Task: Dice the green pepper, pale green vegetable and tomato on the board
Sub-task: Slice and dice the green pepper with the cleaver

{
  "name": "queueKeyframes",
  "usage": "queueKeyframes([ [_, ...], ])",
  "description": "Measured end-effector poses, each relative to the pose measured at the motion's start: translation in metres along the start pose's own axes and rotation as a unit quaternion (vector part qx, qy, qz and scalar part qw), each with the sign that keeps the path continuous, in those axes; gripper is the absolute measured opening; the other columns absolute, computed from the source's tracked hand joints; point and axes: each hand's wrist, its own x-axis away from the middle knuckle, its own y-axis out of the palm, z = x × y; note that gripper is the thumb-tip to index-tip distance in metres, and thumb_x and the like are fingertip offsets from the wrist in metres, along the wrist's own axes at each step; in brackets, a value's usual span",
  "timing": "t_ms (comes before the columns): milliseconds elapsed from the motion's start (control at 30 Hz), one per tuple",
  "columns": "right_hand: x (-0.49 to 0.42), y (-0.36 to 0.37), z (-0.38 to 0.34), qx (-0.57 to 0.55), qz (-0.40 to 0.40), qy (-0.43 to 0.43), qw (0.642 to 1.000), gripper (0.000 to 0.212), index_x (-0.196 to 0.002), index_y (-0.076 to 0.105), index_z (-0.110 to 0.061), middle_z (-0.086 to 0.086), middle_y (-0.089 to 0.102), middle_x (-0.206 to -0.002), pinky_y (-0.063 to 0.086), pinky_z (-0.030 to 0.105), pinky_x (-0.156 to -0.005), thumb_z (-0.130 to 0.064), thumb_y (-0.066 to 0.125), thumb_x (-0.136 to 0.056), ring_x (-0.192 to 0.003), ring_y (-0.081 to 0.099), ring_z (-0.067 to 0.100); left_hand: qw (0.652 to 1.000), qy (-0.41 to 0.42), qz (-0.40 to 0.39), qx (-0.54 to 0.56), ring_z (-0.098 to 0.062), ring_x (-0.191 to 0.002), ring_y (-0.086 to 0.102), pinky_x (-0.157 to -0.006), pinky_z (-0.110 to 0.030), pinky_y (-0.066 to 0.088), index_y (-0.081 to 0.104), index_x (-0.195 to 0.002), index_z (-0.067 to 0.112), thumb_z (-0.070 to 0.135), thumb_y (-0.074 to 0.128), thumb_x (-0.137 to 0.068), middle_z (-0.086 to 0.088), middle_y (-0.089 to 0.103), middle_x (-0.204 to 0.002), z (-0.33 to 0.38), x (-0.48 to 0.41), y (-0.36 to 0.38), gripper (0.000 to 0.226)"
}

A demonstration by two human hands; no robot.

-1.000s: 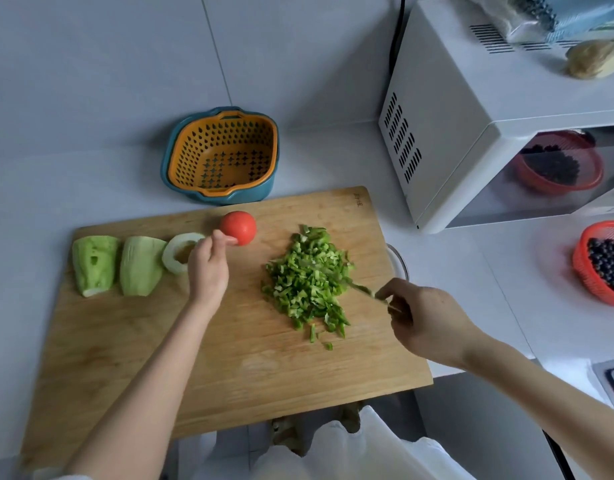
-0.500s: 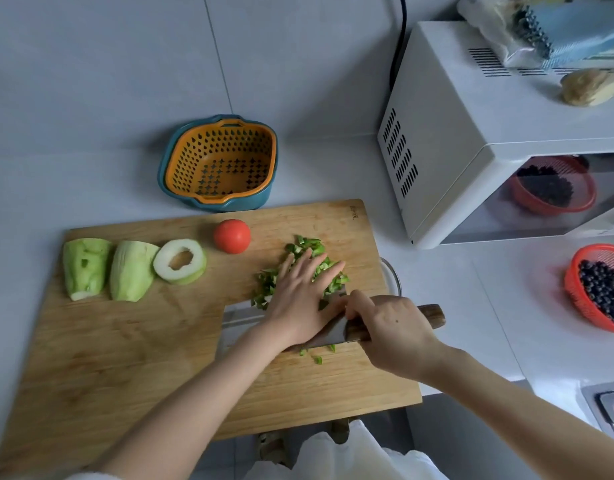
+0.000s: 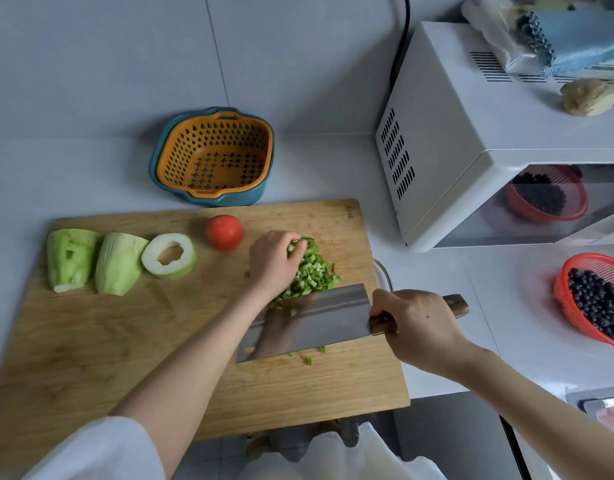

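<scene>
Pale counter (image 3: 91, 168), grey tiled wall (image 3: 108, 46), white microwave (image 3: 454, 133).

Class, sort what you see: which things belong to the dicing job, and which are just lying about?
Job in hand: cutting board, cleaver, diced green pepper, tomato, pale green vegetable pieces.

Lying about: orange colander, microwave, red basket of dark berries.

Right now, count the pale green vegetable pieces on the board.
3, in a row at the board's left: one chunk leftmost, a second chunk beside it, a hollow ring slice nearest the tomato. None seems hidden.
</scene>
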Motion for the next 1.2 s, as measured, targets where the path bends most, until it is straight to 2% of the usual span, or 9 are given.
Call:
queueKeyframes([
  [100,0.006,-0.004,0.013,-0.009,0.003,0.042,0.999,0.043,-0.072,0.057,-0.021,-0.007,0.057,-0.051,0.020,0.012,-0.040,0.008,0.068,-0.043,-0.040,0.049,0.016,0.995,-0.007,-0.025,0.098,-0.017,-0.112,0.054,-0.095,-0.034,0.042,0.063,-0.113,0.012,0.038,0.055,-0.093,-0.001,0.062,-0.117,0.003,0.001,-0.025,0.033],
  [267,0.006,-0.009,0.019,-0.021,0.013,0.055,0.998,0.040,-0.070,0.057,-0.020,-0.006,0.054,-0.048,0.028,0.018,-0.039,0.009,0.066,-0.045,-0.040,0.046,0.018,0.977,0.076,-0.199,0.017,-0.018,-0.140,0.019,-0.112,-0.039,0.014,0.035,-0.142,0.029,0.090,0.036,-0.060,0.002,0.030,-0.150,0.001,0.037,-0.025,0.101],
  [400,0.005,-0.013,0.020,-0.021,0.011,0.031,0.999,0.038,-0.071,0.059,-0.019,-0.006,0.053,-0.048,0.020,0.012,-0.042,0.008,0.065,-0.045,-0.039,0.043,0.015,0.987,0.063,-0.135,-0.055,-0.022,-0.142,0.016,-0.114,-0.040,0.008,0.035,-0.143,0.026,0.094,0.019,-0.058,-0.003,0.031,-0.150,-0.012,0.031,-0.004,0.109],
  [533,0.012,-0.014,0.027,-0.036,0.007,0.042,0.998,0.039,-0.072,0.059,-0.019,-0.008,0.054,-0.049,0.022,0.013,-0.042,0.009,0.066,-0.046,-0.040,0.040,0.014,0.991,0.065,-0.053,-0.107,-0.026,-0.122,0.044,-0.105,-0.042,0.028,0.053,-0.124,0.013,0.075,0.034,-0.076,-0.009,0.054,-0.126,-0.020,0.016,0.000,0.080],
  [633,0.017,-0.018,0.033,-0.070,0.004,0.069,0.995,0.038,-0.071,0.057,-0.023,-0.010,0.057,-0.052,0.036,0.023,-0.042,0.008,0.069,-0.052,-0.043,0.047,0.016,0.991,0.053,0.106,-0.056,-0.024,-0.077,0.054,-0.074,-0.037,0.043,0.055,-0.085,0.006,0.044,0.050,-0.088,-0.007,0.058,-0.080,-0.019,0.017,-0.009,0.038],
  [833,0.017,-0.028,0.038,-0.315,-0.167,0.192,0.915,0.030,-0.066,0.050,-0.024,-0.008,0.051,-0.049,0.034,0.021,-0.052,0.003,0.062,-0.065,-0.048,0.037,0.009,0.995,-0.080,0.044,-0.050,-0.019,-0.061,0.054,-0.051,-0.030,0.038,0.057,-0.076,0.010,0.026,0.058,-0.093,-0.002,0.059,-0.068,-0.042,0.029,-0.038,0.023],
  [967,0.015,-0.021,0.027,-0.335,-0.264,0.169,0.889,0.026,-0.070,0.061,-0.026,-0.011,0.052,-0.048,0.038,0.024,-0.056,-0.001,0.066,-0.064,-0.047,0.042,0.007,0.966,-0.200,-0.116,-0.113,-0.026,-0.090,0.062,-0.070,-0.034,0.051,0.061,-0.111,0.008,0.028,0.043,-0.099,-0.010,0.064,-0.108,-0.050,0.047,-0.049,0.030],
  [1033,0.009,-0.013,0.020,-0.295,-0.301,0.136,0.896,0.027,-0.069,0.061,-0.030,-0.017,0.053,-0.048,0.038,0.020,-0.056,-0.005,0.070,-0.067,-0.046,0.045,0.002,0.951,-0.261,-0.158,-0.038,-0.027,-0.106,0.058,-0.084,-0.038,0.052,0.037,-0.141,0.012,0.024,0.042,-0.099,-0.012,0.044,-0.139,-0.047,0.052,-0.050,0.043],
  [1200,-0.010,0.001,0.003,-0.230,-0.358,0.076,0.902,0.017,-0.081,0.064,-0.024,-0.018,0.054,-0.058,0.037,0.014,-0.058,-0.014,0.072,-0.072,-0.054,0.048,-0.004,0.914,-0.338,-0.160,0.156,-0.027,-0.126,0.042,-0.080,-0.030,0.055,0.024,-0.148,0.019,-0.002,0.037,-0.094,-0.009,0.020,-0.154,-0.034,0.047,-0.047,0.060],
])
